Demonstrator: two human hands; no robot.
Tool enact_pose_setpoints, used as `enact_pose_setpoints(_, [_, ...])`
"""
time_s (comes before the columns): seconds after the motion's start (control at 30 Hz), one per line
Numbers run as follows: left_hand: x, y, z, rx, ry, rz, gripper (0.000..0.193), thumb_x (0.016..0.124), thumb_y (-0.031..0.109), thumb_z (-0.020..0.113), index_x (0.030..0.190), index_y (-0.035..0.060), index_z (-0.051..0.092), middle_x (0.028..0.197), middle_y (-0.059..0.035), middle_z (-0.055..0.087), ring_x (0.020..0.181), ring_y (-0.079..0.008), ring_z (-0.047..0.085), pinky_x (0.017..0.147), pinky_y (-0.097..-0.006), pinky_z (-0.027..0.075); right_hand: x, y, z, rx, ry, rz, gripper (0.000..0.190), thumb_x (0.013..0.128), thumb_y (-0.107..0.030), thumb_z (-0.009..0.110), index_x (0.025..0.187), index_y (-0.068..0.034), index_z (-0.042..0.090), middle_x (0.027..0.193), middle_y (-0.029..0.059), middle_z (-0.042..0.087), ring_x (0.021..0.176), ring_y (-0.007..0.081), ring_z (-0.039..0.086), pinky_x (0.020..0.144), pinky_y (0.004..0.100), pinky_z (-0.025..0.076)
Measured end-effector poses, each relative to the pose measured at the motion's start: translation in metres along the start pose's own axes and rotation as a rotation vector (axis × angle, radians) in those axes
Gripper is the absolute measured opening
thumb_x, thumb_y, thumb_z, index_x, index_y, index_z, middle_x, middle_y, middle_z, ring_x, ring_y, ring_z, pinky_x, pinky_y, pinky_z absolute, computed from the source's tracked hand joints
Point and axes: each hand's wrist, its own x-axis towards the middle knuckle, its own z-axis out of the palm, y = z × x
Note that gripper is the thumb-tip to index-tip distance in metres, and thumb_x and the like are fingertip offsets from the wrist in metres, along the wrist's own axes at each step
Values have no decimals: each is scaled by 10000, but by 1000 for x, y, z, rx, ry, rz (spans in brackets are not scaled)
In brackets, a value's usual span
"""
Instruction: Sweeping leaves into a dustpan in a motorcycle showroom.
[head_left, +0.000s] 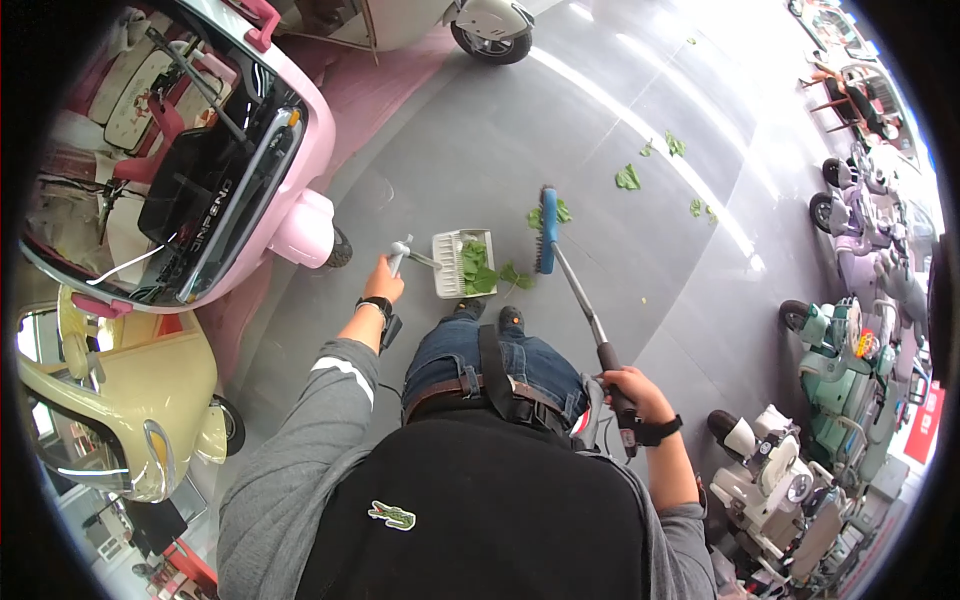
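My left hand (384, 281) is closed around the grey handle of a long-handled dustpan (448, 262). The white pan rests on the floor before my feet, with green leaves (477, 268) inside it. In my right hand (637, 394) is the dark grip of a broom (550, 229), whose blue head with dark bristles stands on the floor right of the pan. Leaves show on both sides of the broom head, and another leaf (516, 277) lies at the pan's right edge. More leaves (628, 177) are scattered on the floor farther up and to the right.
A pink-and-white vehicle (304, 225) and a cream one (150, 390) stand at the left. A scooter's front wheel (491, 49) shows at the top. Several parked scooters (832, 360) line the right side. A person (874, 112) reclines on a chair at the upper right.
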Motion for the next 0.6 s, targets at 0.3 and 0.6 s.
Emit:
enact_pose_setpoints(0.3, [-21, -20, 16, -69, 16, -19, 381, 799, 132, 597, 1152, 69, 466, 1029, -223, 611, 996, -390, 576, 841, -447, 452, 30, -36, 27, -357, -41, 23, 208, 726, -152, 591, 795, 43, 609, 681, 75, 594, 519, 163, 561, 477, 279, 455])
enact_pose_setpoints(0.6, [-34, -20, 15, -99, 16, -44, 357, 803, 133, 597, 1130, 66, 472, 1050, -223, 602, 1012, -387, 570, 848, -447, 444, 33, -50, 16, -339, -116, -88, 159, 732, -139, 609, 744, 18, 588, 643, 30, 554, 523, 100, 530, 478, 239, 416])
